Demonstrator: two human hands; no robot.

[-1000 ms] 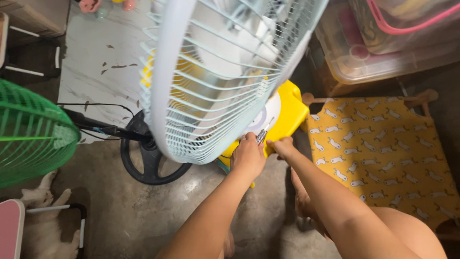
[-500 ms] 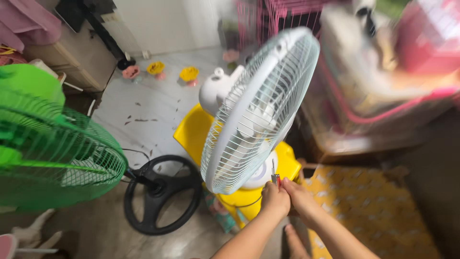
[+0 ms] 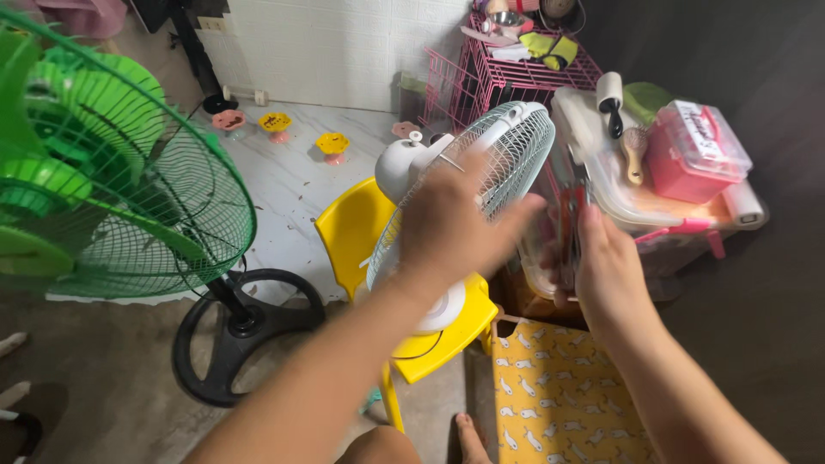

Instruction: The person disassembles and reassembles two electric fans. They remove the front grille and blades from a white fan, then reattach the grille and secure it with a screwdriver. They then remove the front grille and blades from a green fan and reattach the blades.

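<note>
A white table fan (image 3: 516, 150) stands on a yellow plastic chair (image 3: 348, 228), its round grille facing right. My left hand (image 3: 447, 223) is raised in front of the grille with fingers spread, holding nothing; blur hides whether it touches the wires. My right hand (image 3: 601, 266) is just right of the fan, closed around a small red-handled tool (image 3: 567, 228), which is blurred. The fan's round base (image 3: 447, 314) shows under my left wrist.
A green standing fan (image 3: 112, 189) on a black round base (image 3: 215, 344) fills the left. Clear plastic bins (image 3: 619, 198) with a pink box (image 3: 696, 155) sit right of the white fan, a pink wire cage (image 3: 498, 82) behind. A yellow patterned mat (image 3: 559, 395) lies at my feet.
Both hands have risen from the fan's base to grille height. The left hand let go and spread open; the right hand now holds the tool alone. My view has pulled back and up.
</note>
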